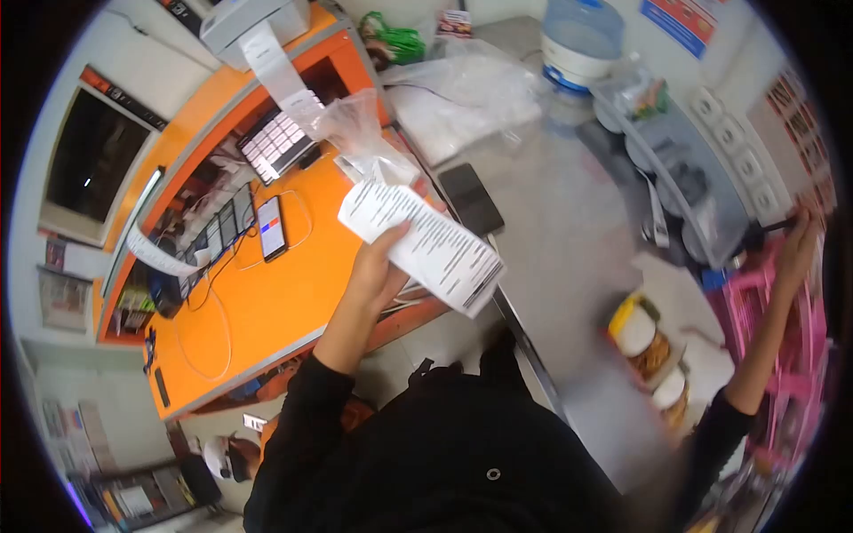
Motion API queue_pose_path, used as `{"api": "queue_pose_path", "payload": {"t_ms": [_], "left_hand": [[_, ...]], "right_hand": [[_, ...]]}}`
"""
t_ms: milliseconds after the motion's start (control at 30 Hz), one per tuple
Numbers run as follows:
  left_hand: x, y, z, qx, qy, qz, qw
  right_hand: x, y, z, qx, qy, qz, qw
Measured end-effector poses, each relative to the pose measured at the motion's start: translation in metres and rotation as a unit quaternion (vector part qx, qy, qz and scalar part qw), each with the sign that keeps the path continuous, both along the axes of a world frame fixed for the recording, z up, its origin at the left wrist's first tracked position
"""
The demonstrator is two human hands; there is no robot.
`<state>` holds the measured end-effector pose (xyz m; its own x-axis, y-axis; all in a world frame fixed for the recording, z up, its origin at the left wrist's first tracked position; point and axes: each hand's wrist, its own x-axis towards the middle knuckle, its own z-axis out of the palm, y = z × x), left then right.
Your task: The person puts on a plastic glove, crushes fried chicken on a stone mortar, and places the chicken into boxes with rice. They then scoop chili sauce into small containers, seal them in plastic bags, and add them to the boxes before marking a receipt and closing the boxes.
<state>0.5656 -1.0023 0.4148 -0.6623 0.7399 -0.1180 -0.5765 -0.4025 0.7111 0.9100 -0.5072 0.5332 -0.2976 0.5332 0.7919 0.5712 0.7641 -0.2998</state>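
A long printed receipt (435, 249) lies in the grip of my left hand (380, 271), thumb on top and the other fingers behind the paper. Just beyond it, a clear plastic bag (369, 133) overlaps the paper's upper end in this view. Out at the far right, my right hand (797, 244) reaches up along the wall with its fingers stretched, above a pink plastic rack (773, 346). Between my arms, food containers with white lids (637, 333) sit on the steel counter (551, 266).
A black phone (471, 199) lies on the steel counter's edge. On the orange desk (302, 302) are a lit phone (272, 228), cables and a screen (274, 142). The receipt printer (253, 31) stands above. A grey divided bin (666, 169) and water container (582, 44) line the back.
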Motion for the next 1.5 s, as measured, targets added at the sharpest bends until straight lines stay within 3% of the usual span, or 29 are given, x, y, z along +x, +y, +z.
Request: {"api": "queue_pose_path", "payload": {"t_ms": [33, 100, 133, 233, 267, 333, 433, 500, 567, 633, 667, 733, 767, 833, 933, 1000, 1033, 1067, 1133, 1233, 1333, 1467, 1500], "left_hand": [[0.003, 0.004, 0.001, 0.021, 0.003, -0.019, 1.0], [0.019, -0.004, 0.002, 0.051, 0.001, -0.047, 0.998], [0.029, -0.006, 0.004, 0.062, 0.002, -0.057, 0.996], [0.061, -0.006, -0.021, 0.09, -0.044, -0.128, 0.987], [0.08, -0.005, -0.027, 0.091, -0.052, -0.137, 0.985], [0.121, -0.008, -0.035, 0.082, -0.048, -0.159, 0.983], [0.16, -0.015, -0.043, 0.064, -0.034, -0.201, 0.977], [0.134, -0.018, -0.066, 0.042, -0.073, -0.165, 0.983], [0.096, -0.019, -0.085, 0.013, -0.095, -0.121, 0.988], [0.13, -0.013, -0.048, -0.154, 0.138, -0.063, 0.976], [0.148, -0.002, -0.059, -0.161, 0.325, -0.144, 0.921], [0.184, 0.02, -0.083, -0.098, 0.673, -0.175, 0.712], [0.209, 0.034, -0.094, -0.014, 0.697, -0.33, 0.637], [0.253, 0.059, -0.15, 0.062, 0.824, -0.286, 0.486], [0.264, 0.08, -0.175, 0.006, 0.846, -0.261, 0.466], [0.26, 0.079, -0.186, -0.089, 0.822, -0.249, 0.505], [0.256, 0.078, -0.189, -0.139, 0.806, -0.241, 0.522], [0.251, 0.079, -0.188, -0.184, 0.802, -0.201, 0.532], [0.241, 0.07, -0.183, -0.285, 0.781, -0.118, 0.543], [0.218, 0.074, -0.179, -0.306, 0.799, -0.096, 0.509], [0.206, 0.076, -0.178, -0.282, 0.81, -0.095, 0.505], [0.2, 0.075, -0.17, -0.283, 0.781, -0.12, 0.544], [0.198, 0.076, -0.169, -0.28, 0.775, -0.126, 0.552]], "right_hand": [[-0.002, -0.064, 0.012, 0.045, -0.024, -0.014, 0.999], [0.005, -0.161, 0.003, -0.005, 0.025, 0.009, 1.0], [0.015, -0.196, -0.013, -0.145, 0.104, 0.073, 0.981], [0.0, -0.307, -0.098, -0.187, 0.015, 0.164, 0.968], [-0.01, -0.337, -0.113, -0.301, 0.032, 0.246, 0.921], [-0.028, -0.397, -0.142, -0.529, 0.083, 0.334, 0.775], [0.006, -0.414, -0.139, -0.714, 0.009, 0.229, 0.661], [0.049, -0.397, -0.155, -0.604, -0.116, 0.204, 0.761], [0.083, -0.382, -0.163, -0.491, -0.258, 0.159, 0.817], [0.102, -0.37, -0.167, -0.38, -0.413, 0.095, 0.822], [0.101, -0.36, -0.173, -0.353, -0.441, 0.091, 0.82], [0.087, -0.346, -0.191, -0.301, -0.503, 0.093, 0.805], [0.079, -0.336, -0.196, -0.265, -0.518, 0.102, 0.807], [0.065, -0.321, -0.205, -0.192, -0.541, 0.119, 0.81], [0.07, -0.31, -0.196, -0.138, -0.309, 0.056, 0.939], [0.094, -0.296, -0.188, -0.136, -0.065, 0.087, 0.985], [0.112, -0.293, -0.185, -0.319, 0.077, 0.083, 0.941], [0.132, -0.29, -0.186, -0.488, 0.211, 0.076, 0.844], [0.168, -0.276, -0.217, -0.443, 0.345, 0.188, 0.806], [0.18, -0.277, -0.223, -0.594, 0.461, 0.399, 0.525], [0.144, -0.288, -0.211, -0.655, 0.462, 0.243, 0.546], [0.107, -0.289, -0.233, -0.565, 0.362, 0.286, 0.685], [0.095, -0.289, -0.229, -0.498, 0.253, 0.277, 0.782]]}}
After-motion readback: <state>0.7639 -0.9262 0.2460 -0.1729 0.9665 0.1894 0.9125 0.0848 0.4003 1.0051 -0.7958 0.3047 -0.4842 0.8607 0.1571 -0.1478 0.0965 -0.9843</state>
